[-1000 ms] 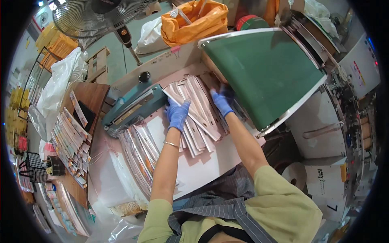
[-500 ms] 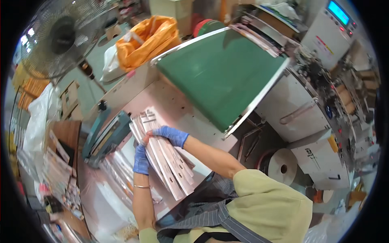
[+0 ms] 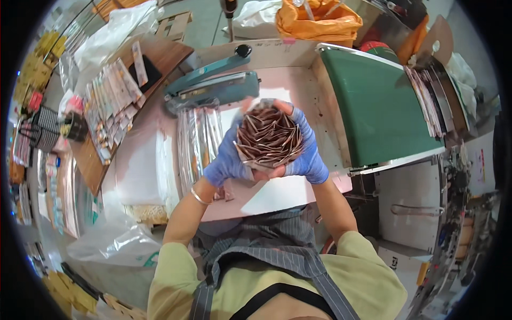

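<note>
Between both palms I hold a thick round bundle of slim paper sleeves [image 3: 269, 137], stood upright so that their brownish, layered ends face up. My left hand [image 3: 229, 159], in a blue fingerless glove, wraps the bundle's left side. The matching gloved right hand [image 3: 310, 152] closes round its right side, with fingertips at the near and far rims. The bundle hides the lower lengths of the sleeves. Just left of my left hand lie filled clear plastic packs [image 3: 198, 140] on the pale worktable [image 3: 288, 85]. Behind them sits a teal hand-lever bag sealer [image 3: 213, 85].
A green conveyor belt [image 3: 378, 106] with a metal edge borders the table on the right. Leftward, a brown wooden board [image 3: 160, 58] bears many slim packets, near a stack of clear plastic bags [image 3: 141, 170]. An orange sack [image 3: 320, 24] stands beyond the table's back wall.
The view has turned left. The sleeves, earlier fanned out lengthwise under both hands, are now gathered upright into a round bundle with their ends facing up.
</note>
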Action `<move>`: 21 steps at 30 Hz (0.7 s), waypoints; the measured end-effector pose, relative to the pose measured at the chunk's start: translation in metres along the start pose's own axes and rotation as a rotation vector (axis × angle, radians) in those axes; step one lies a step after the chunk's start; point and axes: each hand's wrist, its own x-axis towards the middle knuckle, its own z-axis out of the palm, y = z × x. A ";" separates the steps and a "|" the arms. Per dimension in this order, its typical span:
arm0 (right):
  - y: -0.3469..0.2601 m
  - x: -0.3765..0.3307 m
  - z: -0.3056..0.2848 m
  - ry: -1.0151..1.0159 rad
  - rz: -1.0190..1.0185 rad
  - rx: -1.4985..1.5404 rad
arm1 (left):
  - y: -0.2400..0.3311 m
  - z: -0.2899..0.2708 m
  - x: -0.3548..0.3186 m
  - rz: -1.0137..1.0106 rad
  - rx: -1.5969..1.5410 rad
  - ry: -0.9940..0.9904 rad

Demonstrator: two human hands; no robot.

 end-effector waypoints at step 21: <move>0.117 -0.026 0.148 -0.543 0.999 0.435 | -0.006 -0.248 -0.250 -0.406 1.239 0.548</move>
